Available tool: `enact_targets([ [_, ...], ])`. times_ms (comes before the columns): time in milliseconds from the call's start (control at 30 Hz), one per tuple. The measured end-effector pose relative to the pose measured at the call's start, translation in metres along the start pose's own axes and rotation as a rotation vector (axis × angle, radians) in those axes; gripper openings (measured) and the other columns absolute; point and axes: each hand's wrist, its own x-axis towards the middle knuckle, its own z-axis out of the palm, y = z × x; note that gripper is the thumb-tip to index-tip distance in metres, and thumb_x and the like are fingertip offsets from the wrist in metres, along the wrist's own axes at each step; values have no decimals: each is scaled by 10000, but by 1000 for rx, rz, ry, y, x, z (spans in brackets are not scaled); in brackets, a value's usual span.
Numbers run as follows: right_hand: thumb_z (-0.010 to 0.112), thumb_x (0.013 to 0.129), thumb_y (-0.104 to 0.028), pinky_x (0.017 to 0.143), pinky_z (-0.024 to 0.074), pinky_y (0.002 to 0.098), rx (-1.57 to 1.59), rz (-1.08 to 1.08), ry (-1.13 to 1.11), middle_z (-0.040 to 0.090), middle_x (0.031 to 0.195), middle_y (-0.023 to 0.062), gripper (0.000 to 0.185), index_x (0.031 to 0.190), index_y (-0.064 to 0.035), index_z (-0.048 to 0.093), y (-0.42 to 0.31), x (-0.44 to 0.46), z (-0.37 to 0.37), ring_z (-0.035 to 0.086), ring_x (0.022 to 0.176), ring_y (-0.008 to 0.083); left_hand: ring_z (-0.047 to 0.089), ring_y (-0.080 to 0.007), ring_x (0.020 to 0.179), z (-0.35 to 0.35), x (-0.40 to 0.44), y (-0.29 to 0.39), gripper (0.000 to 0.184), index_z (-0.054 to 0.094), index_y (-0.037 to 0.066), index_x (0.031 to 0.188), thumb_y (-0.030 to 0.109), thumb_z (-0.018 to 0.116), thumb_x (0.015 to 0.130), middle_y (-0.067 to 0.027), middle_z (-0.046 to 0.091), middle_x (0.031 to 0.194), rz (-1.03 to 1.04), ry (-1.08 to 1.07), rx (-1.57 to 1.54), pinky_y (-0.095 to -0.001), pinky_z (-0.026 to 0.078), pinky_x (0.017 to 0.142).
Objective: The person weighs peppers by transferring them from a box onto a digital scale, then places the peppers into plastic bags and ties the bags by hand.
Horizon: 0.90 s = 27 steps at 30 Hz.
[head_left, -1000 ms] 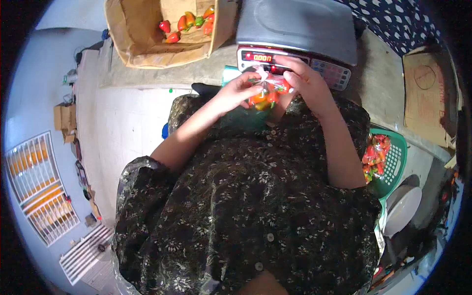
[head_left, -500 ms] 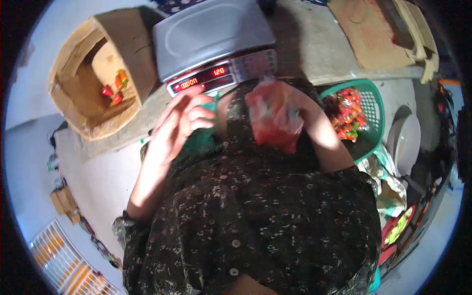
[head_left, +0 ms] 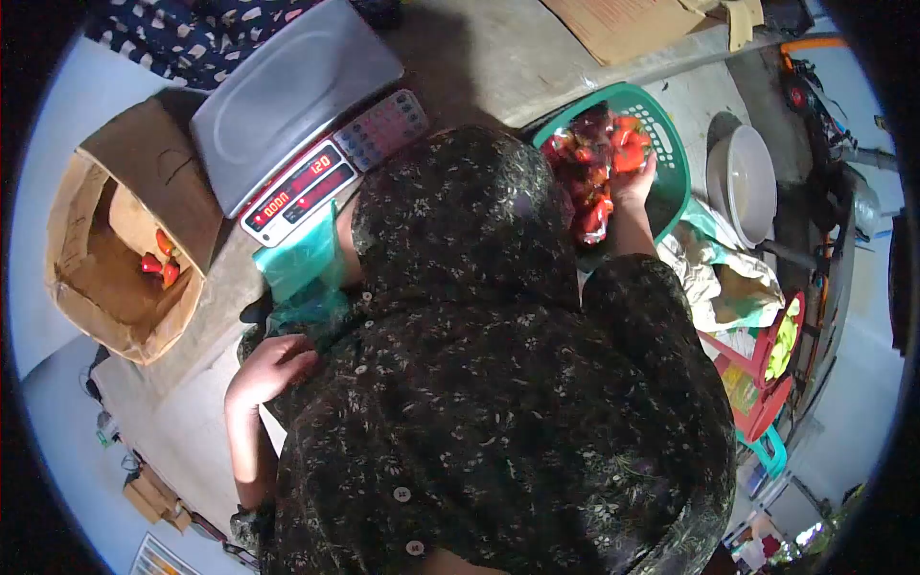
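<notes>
My right hand (head_left: 632, 187) reaches into a green plastic basket (head_left: 678, 187). Its fingers curl round a clear plastic bag of red peppers (head_left: 629, 142), beside other bagged peppers (head_left: 592, 218) in the basket. On the other side, my left hand (head_left: 271, 371) hangs near the front of my shirt, loosely bent, with nothing seen in it. Just above it, a green plastic bag (head_left: 297, 273) hangs at the table edge, partly hidden by my shirt. A digital scale (head_left: 297, 96) with a lit red display stands beyond, nothing on its plate.
A cardboard box (head_left: 125, 287) at left holds a few peppers (head_left: 163, 261). White bowl (head_left: 747, 187), crumpled sack (head_left: 728, 283) and red containers (head_left: 767, 407) lie to the right. Cardboard (head_left: 623, 29) rests on the far ledge.
My right hand has carried the bag of red peppers from before my chest into the green basket. My left hand has dropped away from the scale. The view has turned and shifted right.
</notes>
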Motion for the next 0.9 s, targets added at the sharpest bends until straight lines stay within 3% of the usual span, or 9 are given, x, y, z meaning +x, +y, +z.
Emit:
enact_targets([
  [100, 501, 876, -346, 843, 451, 384, -377, -174, 184, 569, 1119, 105, 462, 1213, -31, 479, 33, 14, -48, 571, 963, 251, 602, -251, 687, 10, 10, -2, 235, 586, -6, 858, 228, 577, 845, -120, 606, 723, -106, 158, 261, -343, 458, 640],
  [233, 542, 876, -230, 777, 460, 309, -1167, -472, -361, 614, 986, 91, 316, 1091, -1, 566, 127, 20, -62, 583, 877, 186, 558, -425, 855, 24, 50, -85, 209, 541, -24, 983, 25, 531, 780, -228, 578, 921, 280, 738, 731, -444, 454, 752],
  [333, 550, 878, -168, 753, 455, 278, -1231, -411, -631, 623, 917, 81, 228, 993, 18, 614, 145, 12, -1, 579, 831, 153, 544, -439, 866, 21, 67, -57, 258, 522, -33, 1009, -43, 473, 755, -269, 547, 944, 212, 722, 469, -450, 446, 746],
  [367, 564, 859, -131, 777, 449, 285, -1131, -363, -454, 623, 906, 85, 206, 992, 21, 608, 134, -3, 16, 578, 844, 169, 540, -447, 852, 23, 76, -64, 259, 523, -35, 1004, -53, 464, 752, -271, 548, 920, 159, 725, 388, -455, 444, 740],
  [467, 612, 790, -167, 780, 448, 370, -1105, -861, -402, 616, 883, 147, 195, 923, -26, 632, 95, -84, 120, 574, 849, 295, 519, -218, 653, 29, 93, -56, 45, 493, -7, 831, -7, 512, 790, -109, 517, 685, 98, 694, 187, -332, 417, 601],
  [567, 590, 806, -124, 803, 443, 338, -1158, -1026, -682, 594, 937, 117, 185, 969, -39, 612, 94, -159, 196, 568, 874, 275, 403, -50, 659, 38, 119, -87, 214, 438, 43, 715, 130, 571, 858, 34, 436, 639, 191, 621, -264, -229, 343, 576],
  [633, 606, 777, -152, 829, 433, 388, -1062, -949, -1051, 593, 963, 108, 181, 945, -84, 615, 123, -198, 224, 549, 916, 295, 393, -46, 662, 38, 124, -96, 239, 442, 48, 716, 171, 569, 877, 48, 424, 642, 306, 581, -404, -223, 332, 588],
  [733, 641, 732, -271, 852, 431, 417, -1148, -811, -1595, 562, 967, 118, 283, 939, -80, 609, 197, -254, 232, 509, 977, 302, 557, -200, 769, 37, 122, -85, 193, 530, 6, 927, 186, 561, 865, -85, 569, 840, 255, 691, 188, -312, 424, 716],
  [900, 631, 710, -375, 865, 408, 480, -1387, -586, -1993, 503, 1125, 117, 340, 945, -130, 650, 283, -318, 222, 420, 1114, 309, 594, -252, 830, 39, 134, -98, 240, 546, 0, 1012, 161, 562, 835, -142, 603, 914, 231, 801, 338, -356, 452, 727],
])
